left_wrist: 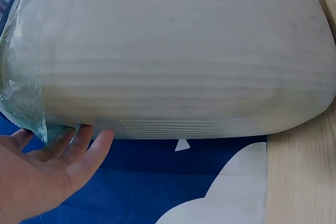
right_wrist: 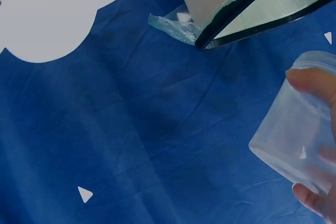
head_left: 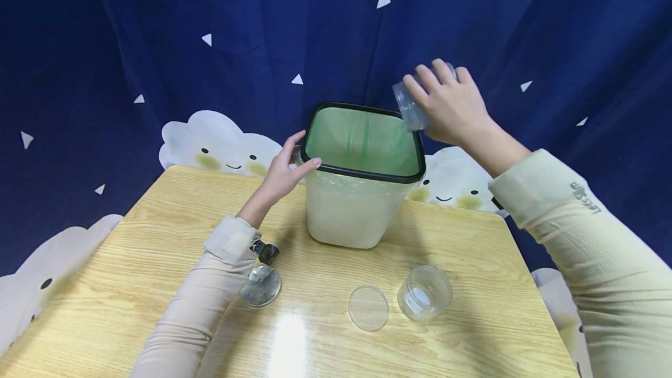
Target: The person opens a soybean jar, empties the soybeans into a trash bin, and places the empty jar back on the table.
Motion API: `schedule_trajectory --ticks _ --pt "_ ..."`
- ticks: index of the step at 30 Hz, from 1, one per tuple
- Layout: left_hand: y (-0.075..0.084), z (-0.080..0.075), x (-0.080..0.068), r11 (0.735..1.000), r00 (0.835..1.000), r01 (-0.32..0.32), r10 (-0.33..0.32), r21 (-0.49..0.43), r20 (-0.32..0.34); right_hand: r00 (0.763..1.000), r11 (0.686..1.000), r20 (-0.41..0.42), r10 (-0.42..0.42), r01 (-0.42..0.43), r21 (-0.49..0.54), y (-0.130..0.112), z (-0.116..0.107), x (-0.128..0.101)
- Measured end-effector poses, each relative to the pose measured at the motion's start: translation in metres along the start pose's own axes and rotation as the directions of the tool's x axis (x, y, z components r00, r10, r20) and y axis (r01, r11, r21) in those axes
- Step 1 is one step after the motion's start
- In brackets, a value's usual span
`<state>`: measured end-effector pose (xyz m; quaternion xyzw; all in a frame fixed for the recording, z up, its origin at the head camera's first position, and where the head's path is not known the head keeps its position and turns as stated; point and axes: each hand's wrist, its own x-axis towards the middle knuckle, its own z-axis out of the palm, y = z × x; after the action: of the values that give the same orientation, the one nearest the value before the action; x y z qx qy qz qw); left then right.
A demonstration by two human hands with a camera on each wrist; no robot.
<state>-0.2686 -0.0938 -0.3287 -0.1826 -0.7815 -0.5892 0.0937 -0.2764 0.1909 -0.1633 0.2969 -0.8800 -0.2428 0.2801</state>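
A pale trash bin [head_left: 346, 209] with a black rim and a green liner bag stands at the back of the table. My left hand [head_left: 286, 174] holds its left front corner, the thumb over the rim. In the left wrist view, the fingers [left_wrist: 81, 142] rest against the outer wall below the liner's edge. My right hand [head_left: 454, 101] grips a clear plastic jar [head_left: 409, 107] and holds it tilted above the bin's right rim. In the right wrist view, thumb and fingers wrap round the see-through jar [right_wrist: 286, 129].
On the wooden table [head_left: 315, 343] are a second clear jar [head_left: 427, 296], uncapped with a white label, a thin clear disc [head_left: 368, 308] and a round silvery-grey piece [head_left: 261, 287] near the left sleeve. A blue curtain [head_left: 252, 34] with clouds and triangles hangs behind.
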Motion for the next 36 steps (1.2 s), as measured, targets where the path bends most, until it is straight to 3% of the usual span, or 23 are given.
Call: schedule_trajectory --ticks 3,6,9,13,16,19,21,27,30,36 --pt "0.0 0.0 0.0 1.0 1.0 0.004 -0.004 0.003 0.004 0.992 0.996 -0.09 0.089 -0.086 0.036 0.0 0.0 -0.001" --pt "0.0 0.0 0.0 1.0 1.0 0.003 -0.003 0.002 0.004 0.966 0.983 -0.195 0.17 -0.153 0.099 0.0 0.002 -0.002" --pt "0.001 -0.001 0.0 1.0 1.0 -0.002 0.002 -0.001 0.002 0.98 0.99 -0.151 0.126 -0.114 0.085 -0.001 0.005 -0.004" --pt "0.022 -0.002 -0.008 1.0 1.0 0.022 -0.022 -0.005 0.013 1.0 0.999 -0.023 0.012 -0.011 0.043 -0.002 0.012 -0.009" --pt "0.021 -0.003 -0.008 1.0 0.999 0.029 -0.029 -0.01 0.016 0.997 0.999 -0.071 0.024 -0.021 0.041 -0.002 0.014 -0.01" --pt "0.006 -0.002 -0.002 1.0 1.0 0.013 -0.013 -0.01 0.007 0.986 0.998 -0.159 0.053 -0.048 0.037 -0.001 0.013 -0.01" --pt "0.0 -0.002 -0.001 1.0 1.0 0.001 -0.001 -0.007 0.0 0.985 0.998 -0.162 0.057 -0.051 0.038 -0.002 0.012 -0.01" --pt "-0.001 -0.002 -0.001 1.0 1.0 -0.008 0.008 0.005 -0.002 1.0 0.999 0.024 -0.014 0.013 0.046 -0.004 0.012 -0.013" --pt "-0.001 -0.001 -0.001 1.0 1.0 -0.006 0.006 0.005 -0.003 1.0 0.999 -0.006 0.011 -0.011 0.03 -0.004 0.011 -0.012" --pt "-0.001 -0.002 -0.001 1.0 1.0 0.0 0.0 0.009 -0.007 0.988 0.999 -0.148 0.042 -0.037 0.034 -0.005 0.01 -0.012"
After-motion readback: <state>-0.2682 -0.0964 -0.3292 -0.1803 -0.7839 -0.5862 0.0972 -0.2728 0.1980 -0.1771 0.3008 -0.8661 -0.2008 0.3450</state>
